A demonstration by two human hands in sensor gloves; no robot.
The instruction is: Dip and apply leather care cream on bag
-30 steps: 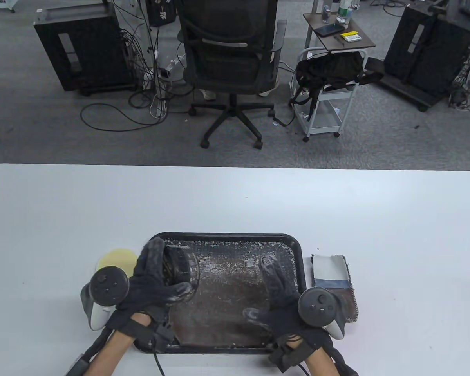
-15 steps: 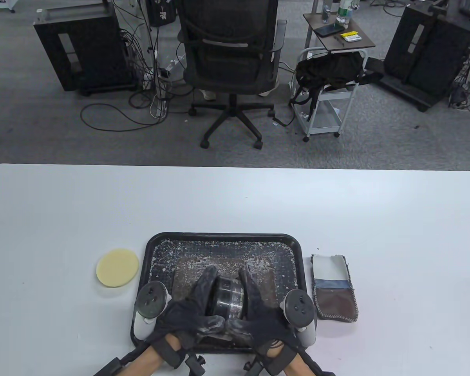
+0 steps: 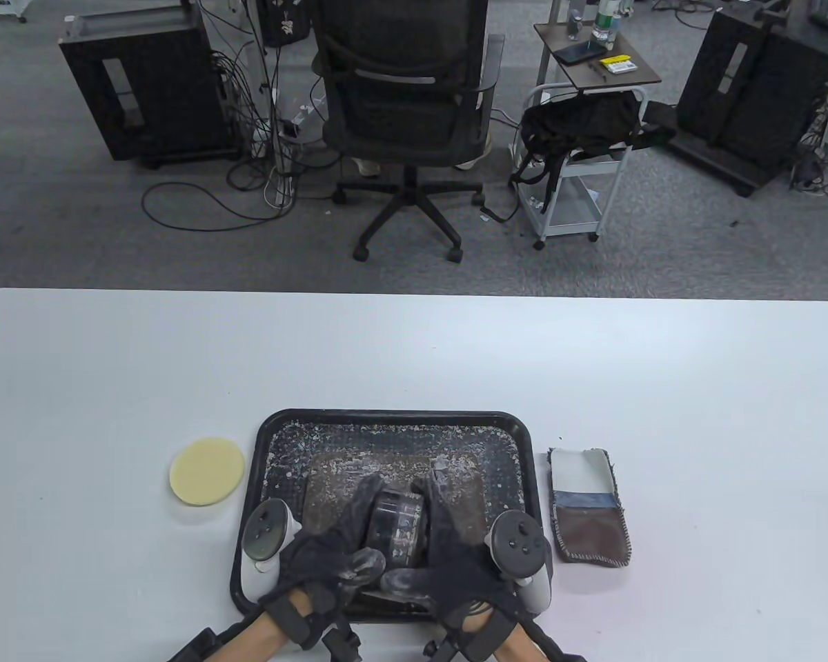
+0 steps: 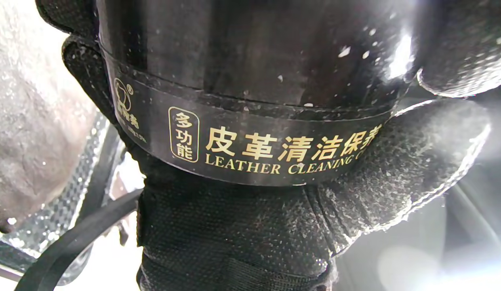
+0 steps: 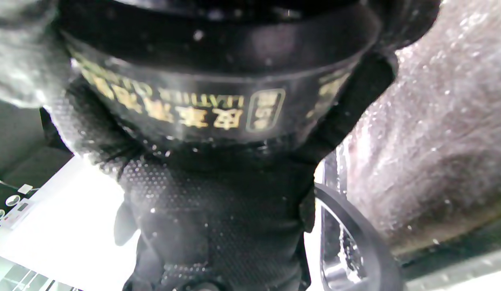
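Note:
A black jar of leather care cream [image 3: 396, 525] with gold lettering is held above the black tray [image 3: 393, 422], gripped from both sides. My left hand [image 3: 341, 545] wraps its left side and my right hand [image 3: 448, 545] wraps its right side; both gloves are flecked with white. The left wrist view shows the jar [image 4: 250, 133] up close, its label reading "LEATHER CLEANING". In the right wrist view the jar [image 5: 218, 93] fills the top. A brown leather piece [image 3: 331, 483] lies flat in the tray, dotted with white specks. A round yellow sponge [image 3: 206, 472] lies left of the tray.
A small stack of leather swatches [image 3: 588, 507], white, blue and brown, lies right of the tray. The white table [image 3: 414, 352] stretches out behind the tray. Beyond its far edge stand an office chair [image 3: 403, 117] and a cart [image 3: 573, 172].
A second ago only my left hand held the jar at the tray's left while my right hand lay flat on the leather. Both hands now clasp the jar at the tray's centre front.

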